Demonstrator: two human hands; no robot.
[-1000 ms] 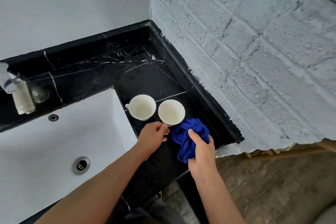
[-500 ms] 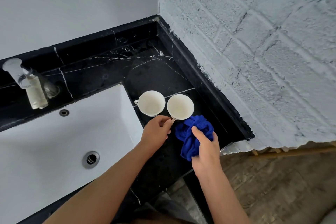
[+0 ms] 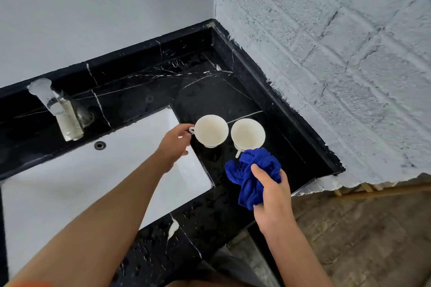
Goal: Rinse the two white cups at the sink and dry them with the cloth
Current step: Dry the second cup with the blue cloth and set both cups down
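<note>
Left hand (image 3: 173, 144) shifted to left cup (image 3: 211, 130) handle, fingers pinching it, right hand (image 3: 271, 191) gripping cloth (image 3: 251, 170)

Two white cups and a blue cloth beside the sink.

The left cup (image 3: 211, 130) stands upright on the black marble counter (image 3: 233, 91) just right of the white sink (image 3: 93, 177), its handle turned left toward the basin, its inside bare and cream-white. The right cup (image 3: 248, 134) stands upright just beside it, not quite touching, its handle pointing toward the counter's front edge. The blue cloth (image 3: 253, 175) is bunched and crumpled, its upper folds covering the tip of that handle.
</note>
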